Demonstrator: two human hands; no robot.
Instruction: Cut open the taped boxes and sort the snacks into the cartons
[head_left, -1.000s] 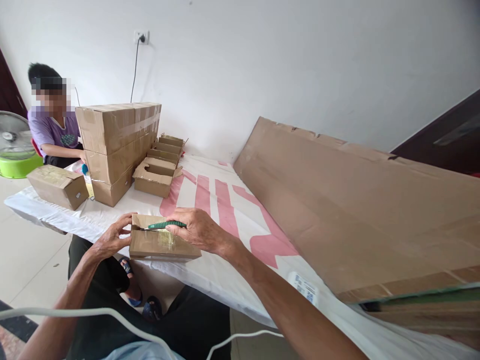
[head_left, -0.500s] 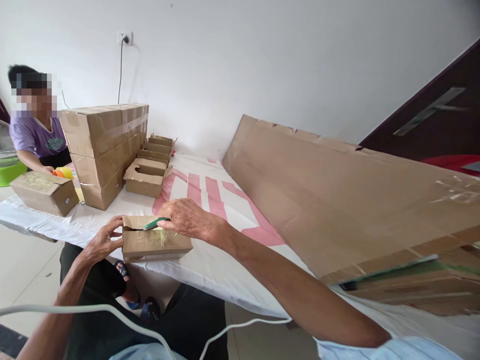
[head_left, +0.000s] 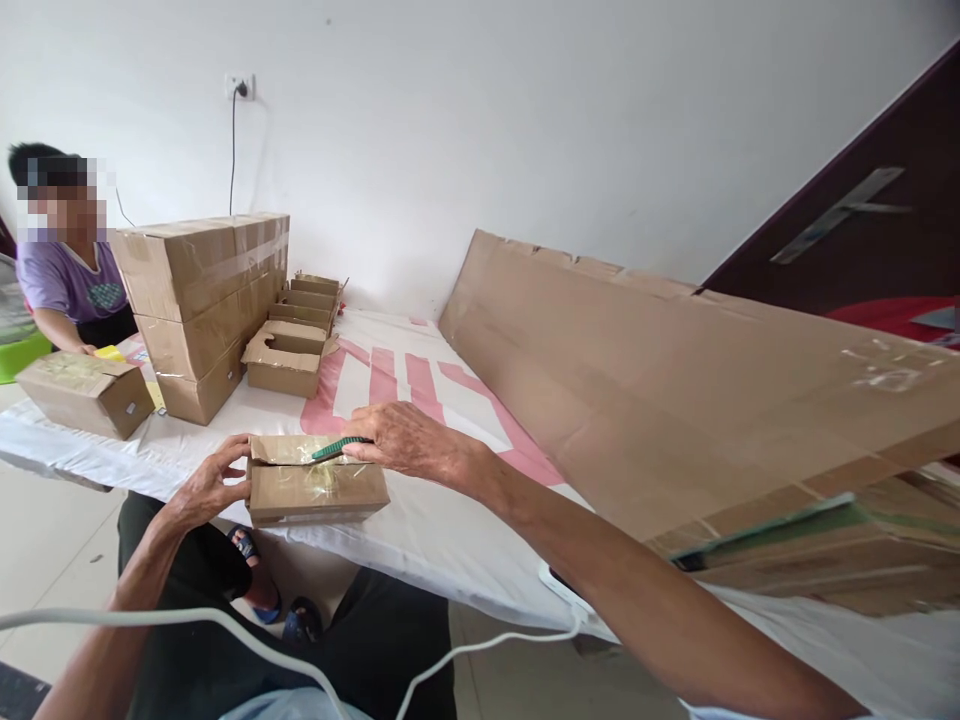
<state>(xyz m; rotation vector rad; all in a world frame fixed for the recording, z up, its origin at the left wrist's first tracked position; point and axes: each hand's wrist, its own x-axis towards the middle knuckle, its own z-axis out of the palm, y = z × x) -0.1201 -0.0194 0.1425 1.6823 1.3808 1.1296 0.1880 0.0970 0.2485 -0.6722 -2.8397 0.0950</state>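
A pale wall [head_left: 487, 140] fills the background, with a dark door [head_left: 847, 190] at the upper right. A table [head_left: 435, 550] under a white, pink-printed cover runs across the middle of the view, and along its right side a large cardboard panel [head_left: 630, 370] leans at a slant. At the far left a co-worker [head_left: 67, 285] in a purple shirt sits beyond the table, partly behind a stack of taped cartons [head_left: 199, 330] three layers high. A single closed carton [head_left: 82, 390] rests in front of the stack, to its left; just to the stack's right stands a smaller box [head_left: 289, 368] with a ragged opening in its top.

Nearest the wearer, at the table's front edge, lies a flat cardboard box [head_left: 319, 495] with shiny tape over its top. It sits between the two hands, its left end against the left hand and its far right part beneath the right. The left hand [head_left: 214, 485] has its fingers parted, thumb and fingertips touching that end; whether it grips or only steadies the box, I cannot tell. The right hand [head_left: 397, 440] is closed around a green-handled cutter [head_left: 337, 447], which slopes down leftward to the seam along the box's top; its blade is too small to make out.
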